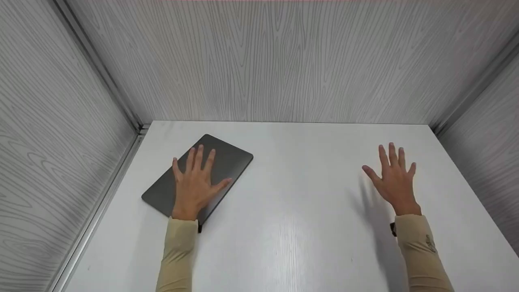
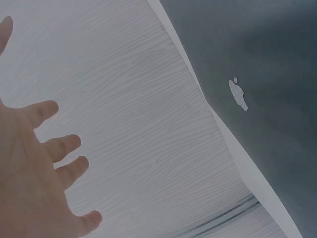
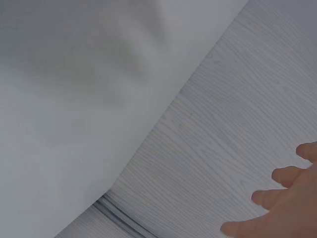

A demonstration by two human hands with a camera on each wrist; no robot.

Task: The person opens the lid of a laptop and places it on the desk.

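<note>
A closed dark grey laptop (image 1: 227,156) lies at an angle on the left part of the white table. In the left wrist view the laptop lid (image 2: 247,54) carries a pale apple-shaped logo. My left hand (image 1: 194,186) is over the laptop with fingers straight and spread, hiding part of the lid. The left wrist view has those fingers raised off the lid, holding nothing. Over the table's right side, my right hand (image 1: 395,182) is likewise spread and holds nothing. Its shadow falls on the tabletop, apart from the hand.
The white tabletop (image 1: 292,182) meets a grey wood-grain back panel (image 1: 275,61). Similar panels stand at the left (image 1: 48,142) and right (image 1: 490,121), with metal strips along the corners. Each wrist wears a dark strap under a beige sleeve (image 1: 178,251).
</note>
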